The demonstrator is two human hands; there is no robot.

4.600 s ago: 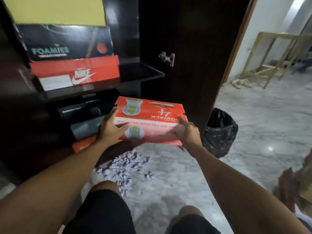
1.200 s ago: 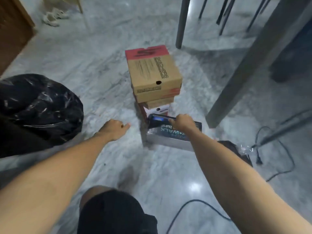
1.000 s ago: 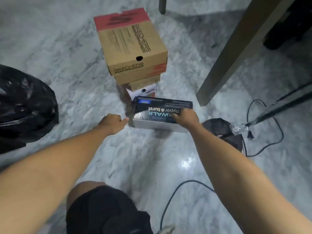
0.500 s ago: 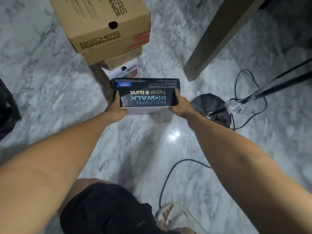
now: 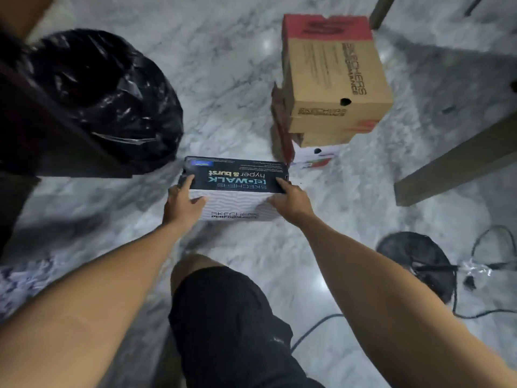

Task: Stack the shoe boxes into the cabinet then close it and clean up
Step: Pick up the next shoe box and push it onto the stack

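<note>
While both hands hold it at frame centre, the dark Skechers box [image 5: 236, 189] sits level above the marble floor [image 5: 229, 79], long axis left-right across the frame, lid print upside down to the camera. Left hand [image 5: 181, 204] clamps the left end, right hand [image 5: 291, 201] the right end; fingers [image 5: 188, 182] curl over the lid edge, thumbs on the white front face. Stack of shoe boxes [image 5: 333, 88] stands upper right, lids shut, contents hidden. Black bin bag [image 5: 117, 99] upper left, contents not visible.
</note>
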